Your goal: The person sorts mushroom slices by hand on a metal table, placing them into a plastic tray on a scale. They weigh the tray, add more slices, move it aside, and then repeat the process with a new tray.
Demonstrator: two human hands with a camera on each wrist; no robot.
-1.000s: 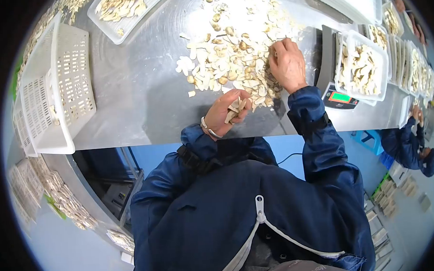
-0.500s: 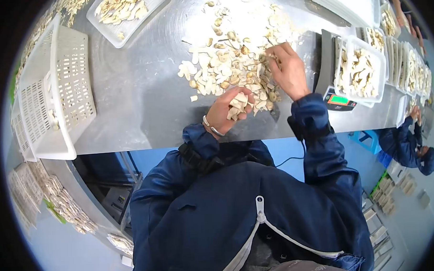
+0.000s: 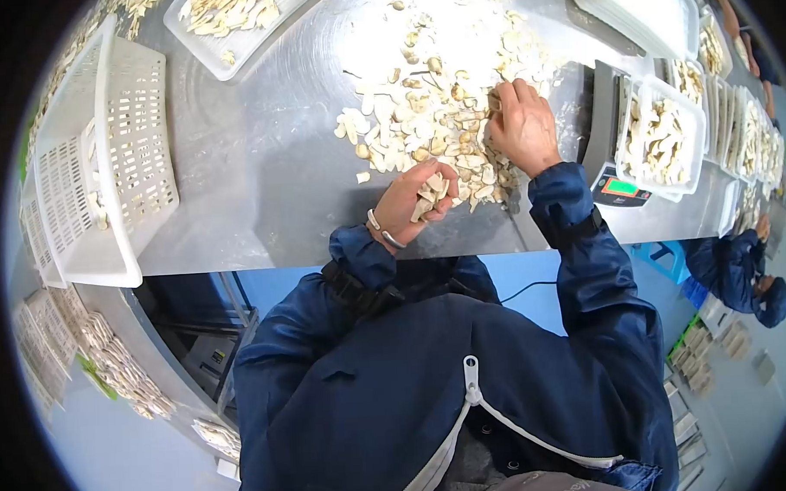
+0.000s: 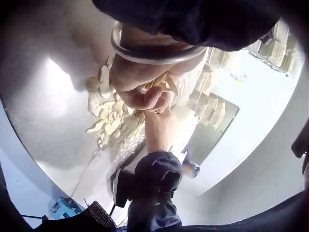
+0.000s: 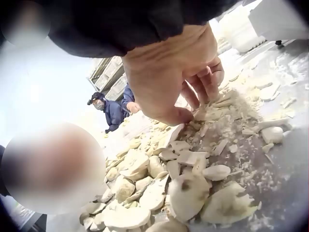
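Note:
My left hand [image 3: 413, 201] cups several pale dried mushroom slices [image 3: 432, 192], its fingers curled round them at the near edge of the pile. Past it, a loose pile of mushroom slices [image 3: 406, 128] is spread over the steel table [image 3: 260, 146]. At the right side of that pile is my right hand [image 3: 527, 128], palm down. In the right wrist view its fingers [image 5: 200, 89] reach down to the slices and crumbs, with a gap between them and the thumb. From the left wrist side, the curled fingers partly cover the held slices.
A scale [image 3: 620, 188] stands at the right, bearing a white tray of slices [image 3: 662, 141]. Behind it are stacked trays [image 3: 640, 16] and a row of filled ones. At the left stand a white perforated basket [image 3: 139, 150] and a tray [image 3: 224, 68]. Another person [image 3: 731, 268] works at far right.
My right hand lifted slightly off the pile's right side with fingers parted, then came back down onto the slices. The left hand stays nearly in place, still holding its slices.

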